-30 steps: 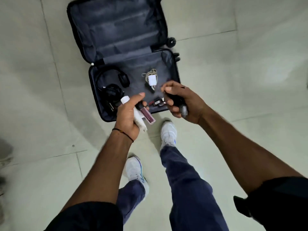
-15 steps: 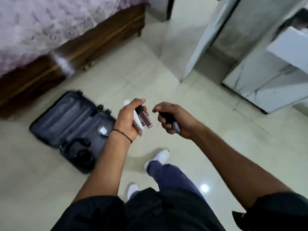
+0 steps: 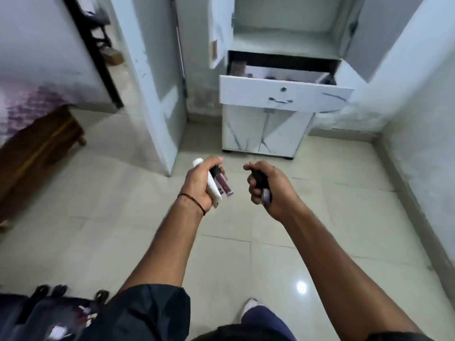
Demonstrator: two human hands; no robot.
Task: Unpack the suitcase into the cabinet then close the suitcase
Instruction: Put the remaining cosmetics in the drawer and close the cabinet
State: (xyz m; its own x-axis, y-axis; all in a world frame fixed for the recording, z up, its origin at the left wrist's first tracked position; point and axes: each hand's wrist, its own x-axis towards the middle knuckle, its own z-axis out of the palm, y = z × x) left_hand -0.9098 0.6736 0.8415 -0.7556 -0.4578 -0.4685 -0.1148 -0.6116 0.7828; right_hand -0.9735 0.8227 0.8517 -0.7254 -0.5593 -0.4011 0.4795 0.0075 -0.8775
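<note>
At the far left a bed (image 3: 27, 104) with a purple patterned cover sits on a brown wooden frame (image 3: 41, 146). In the near left corner the dark suitcase (image 3: 37, 313) lies on the pale tiled floor (image 3: 98, 217). It is partly cut off by the picture's edge and the person's dark sleeve, its small wheels show along the far side, and it is too blurred to make out what is in it. Further right a tall pale cabinet door (image 3: 160, 94) stands swung open toward the viewer. In the middle, the left hand (image 3: 197, 185), with a thin dark band (image 3: 194, 202) at the wrist, is curled around a white tube (image 3: 213, 193) and a pink lip gloss (image 3: 225, 184) with a black cap, held side by side and touching. Just beside it but apart, the right hand (image 3: 273, 190) is clenched around a small dark thing (image 3: 258, 178) with a silvery end showing below the fingers. What it is cannot be told. Both hands are raised above the floor, well apart from the suitcase. Beyond them, against the far wall, stands the white cabinet (image 3: 266, 134), its drawer (image 3: 315, 94) pulled out, with a metal handle (image 3: 280, 100) on the front and a few blurred dark things inside. Near the bottom edge, right of centre, the toe of a white shoe (image 3: 250, 305) shows.
</note>
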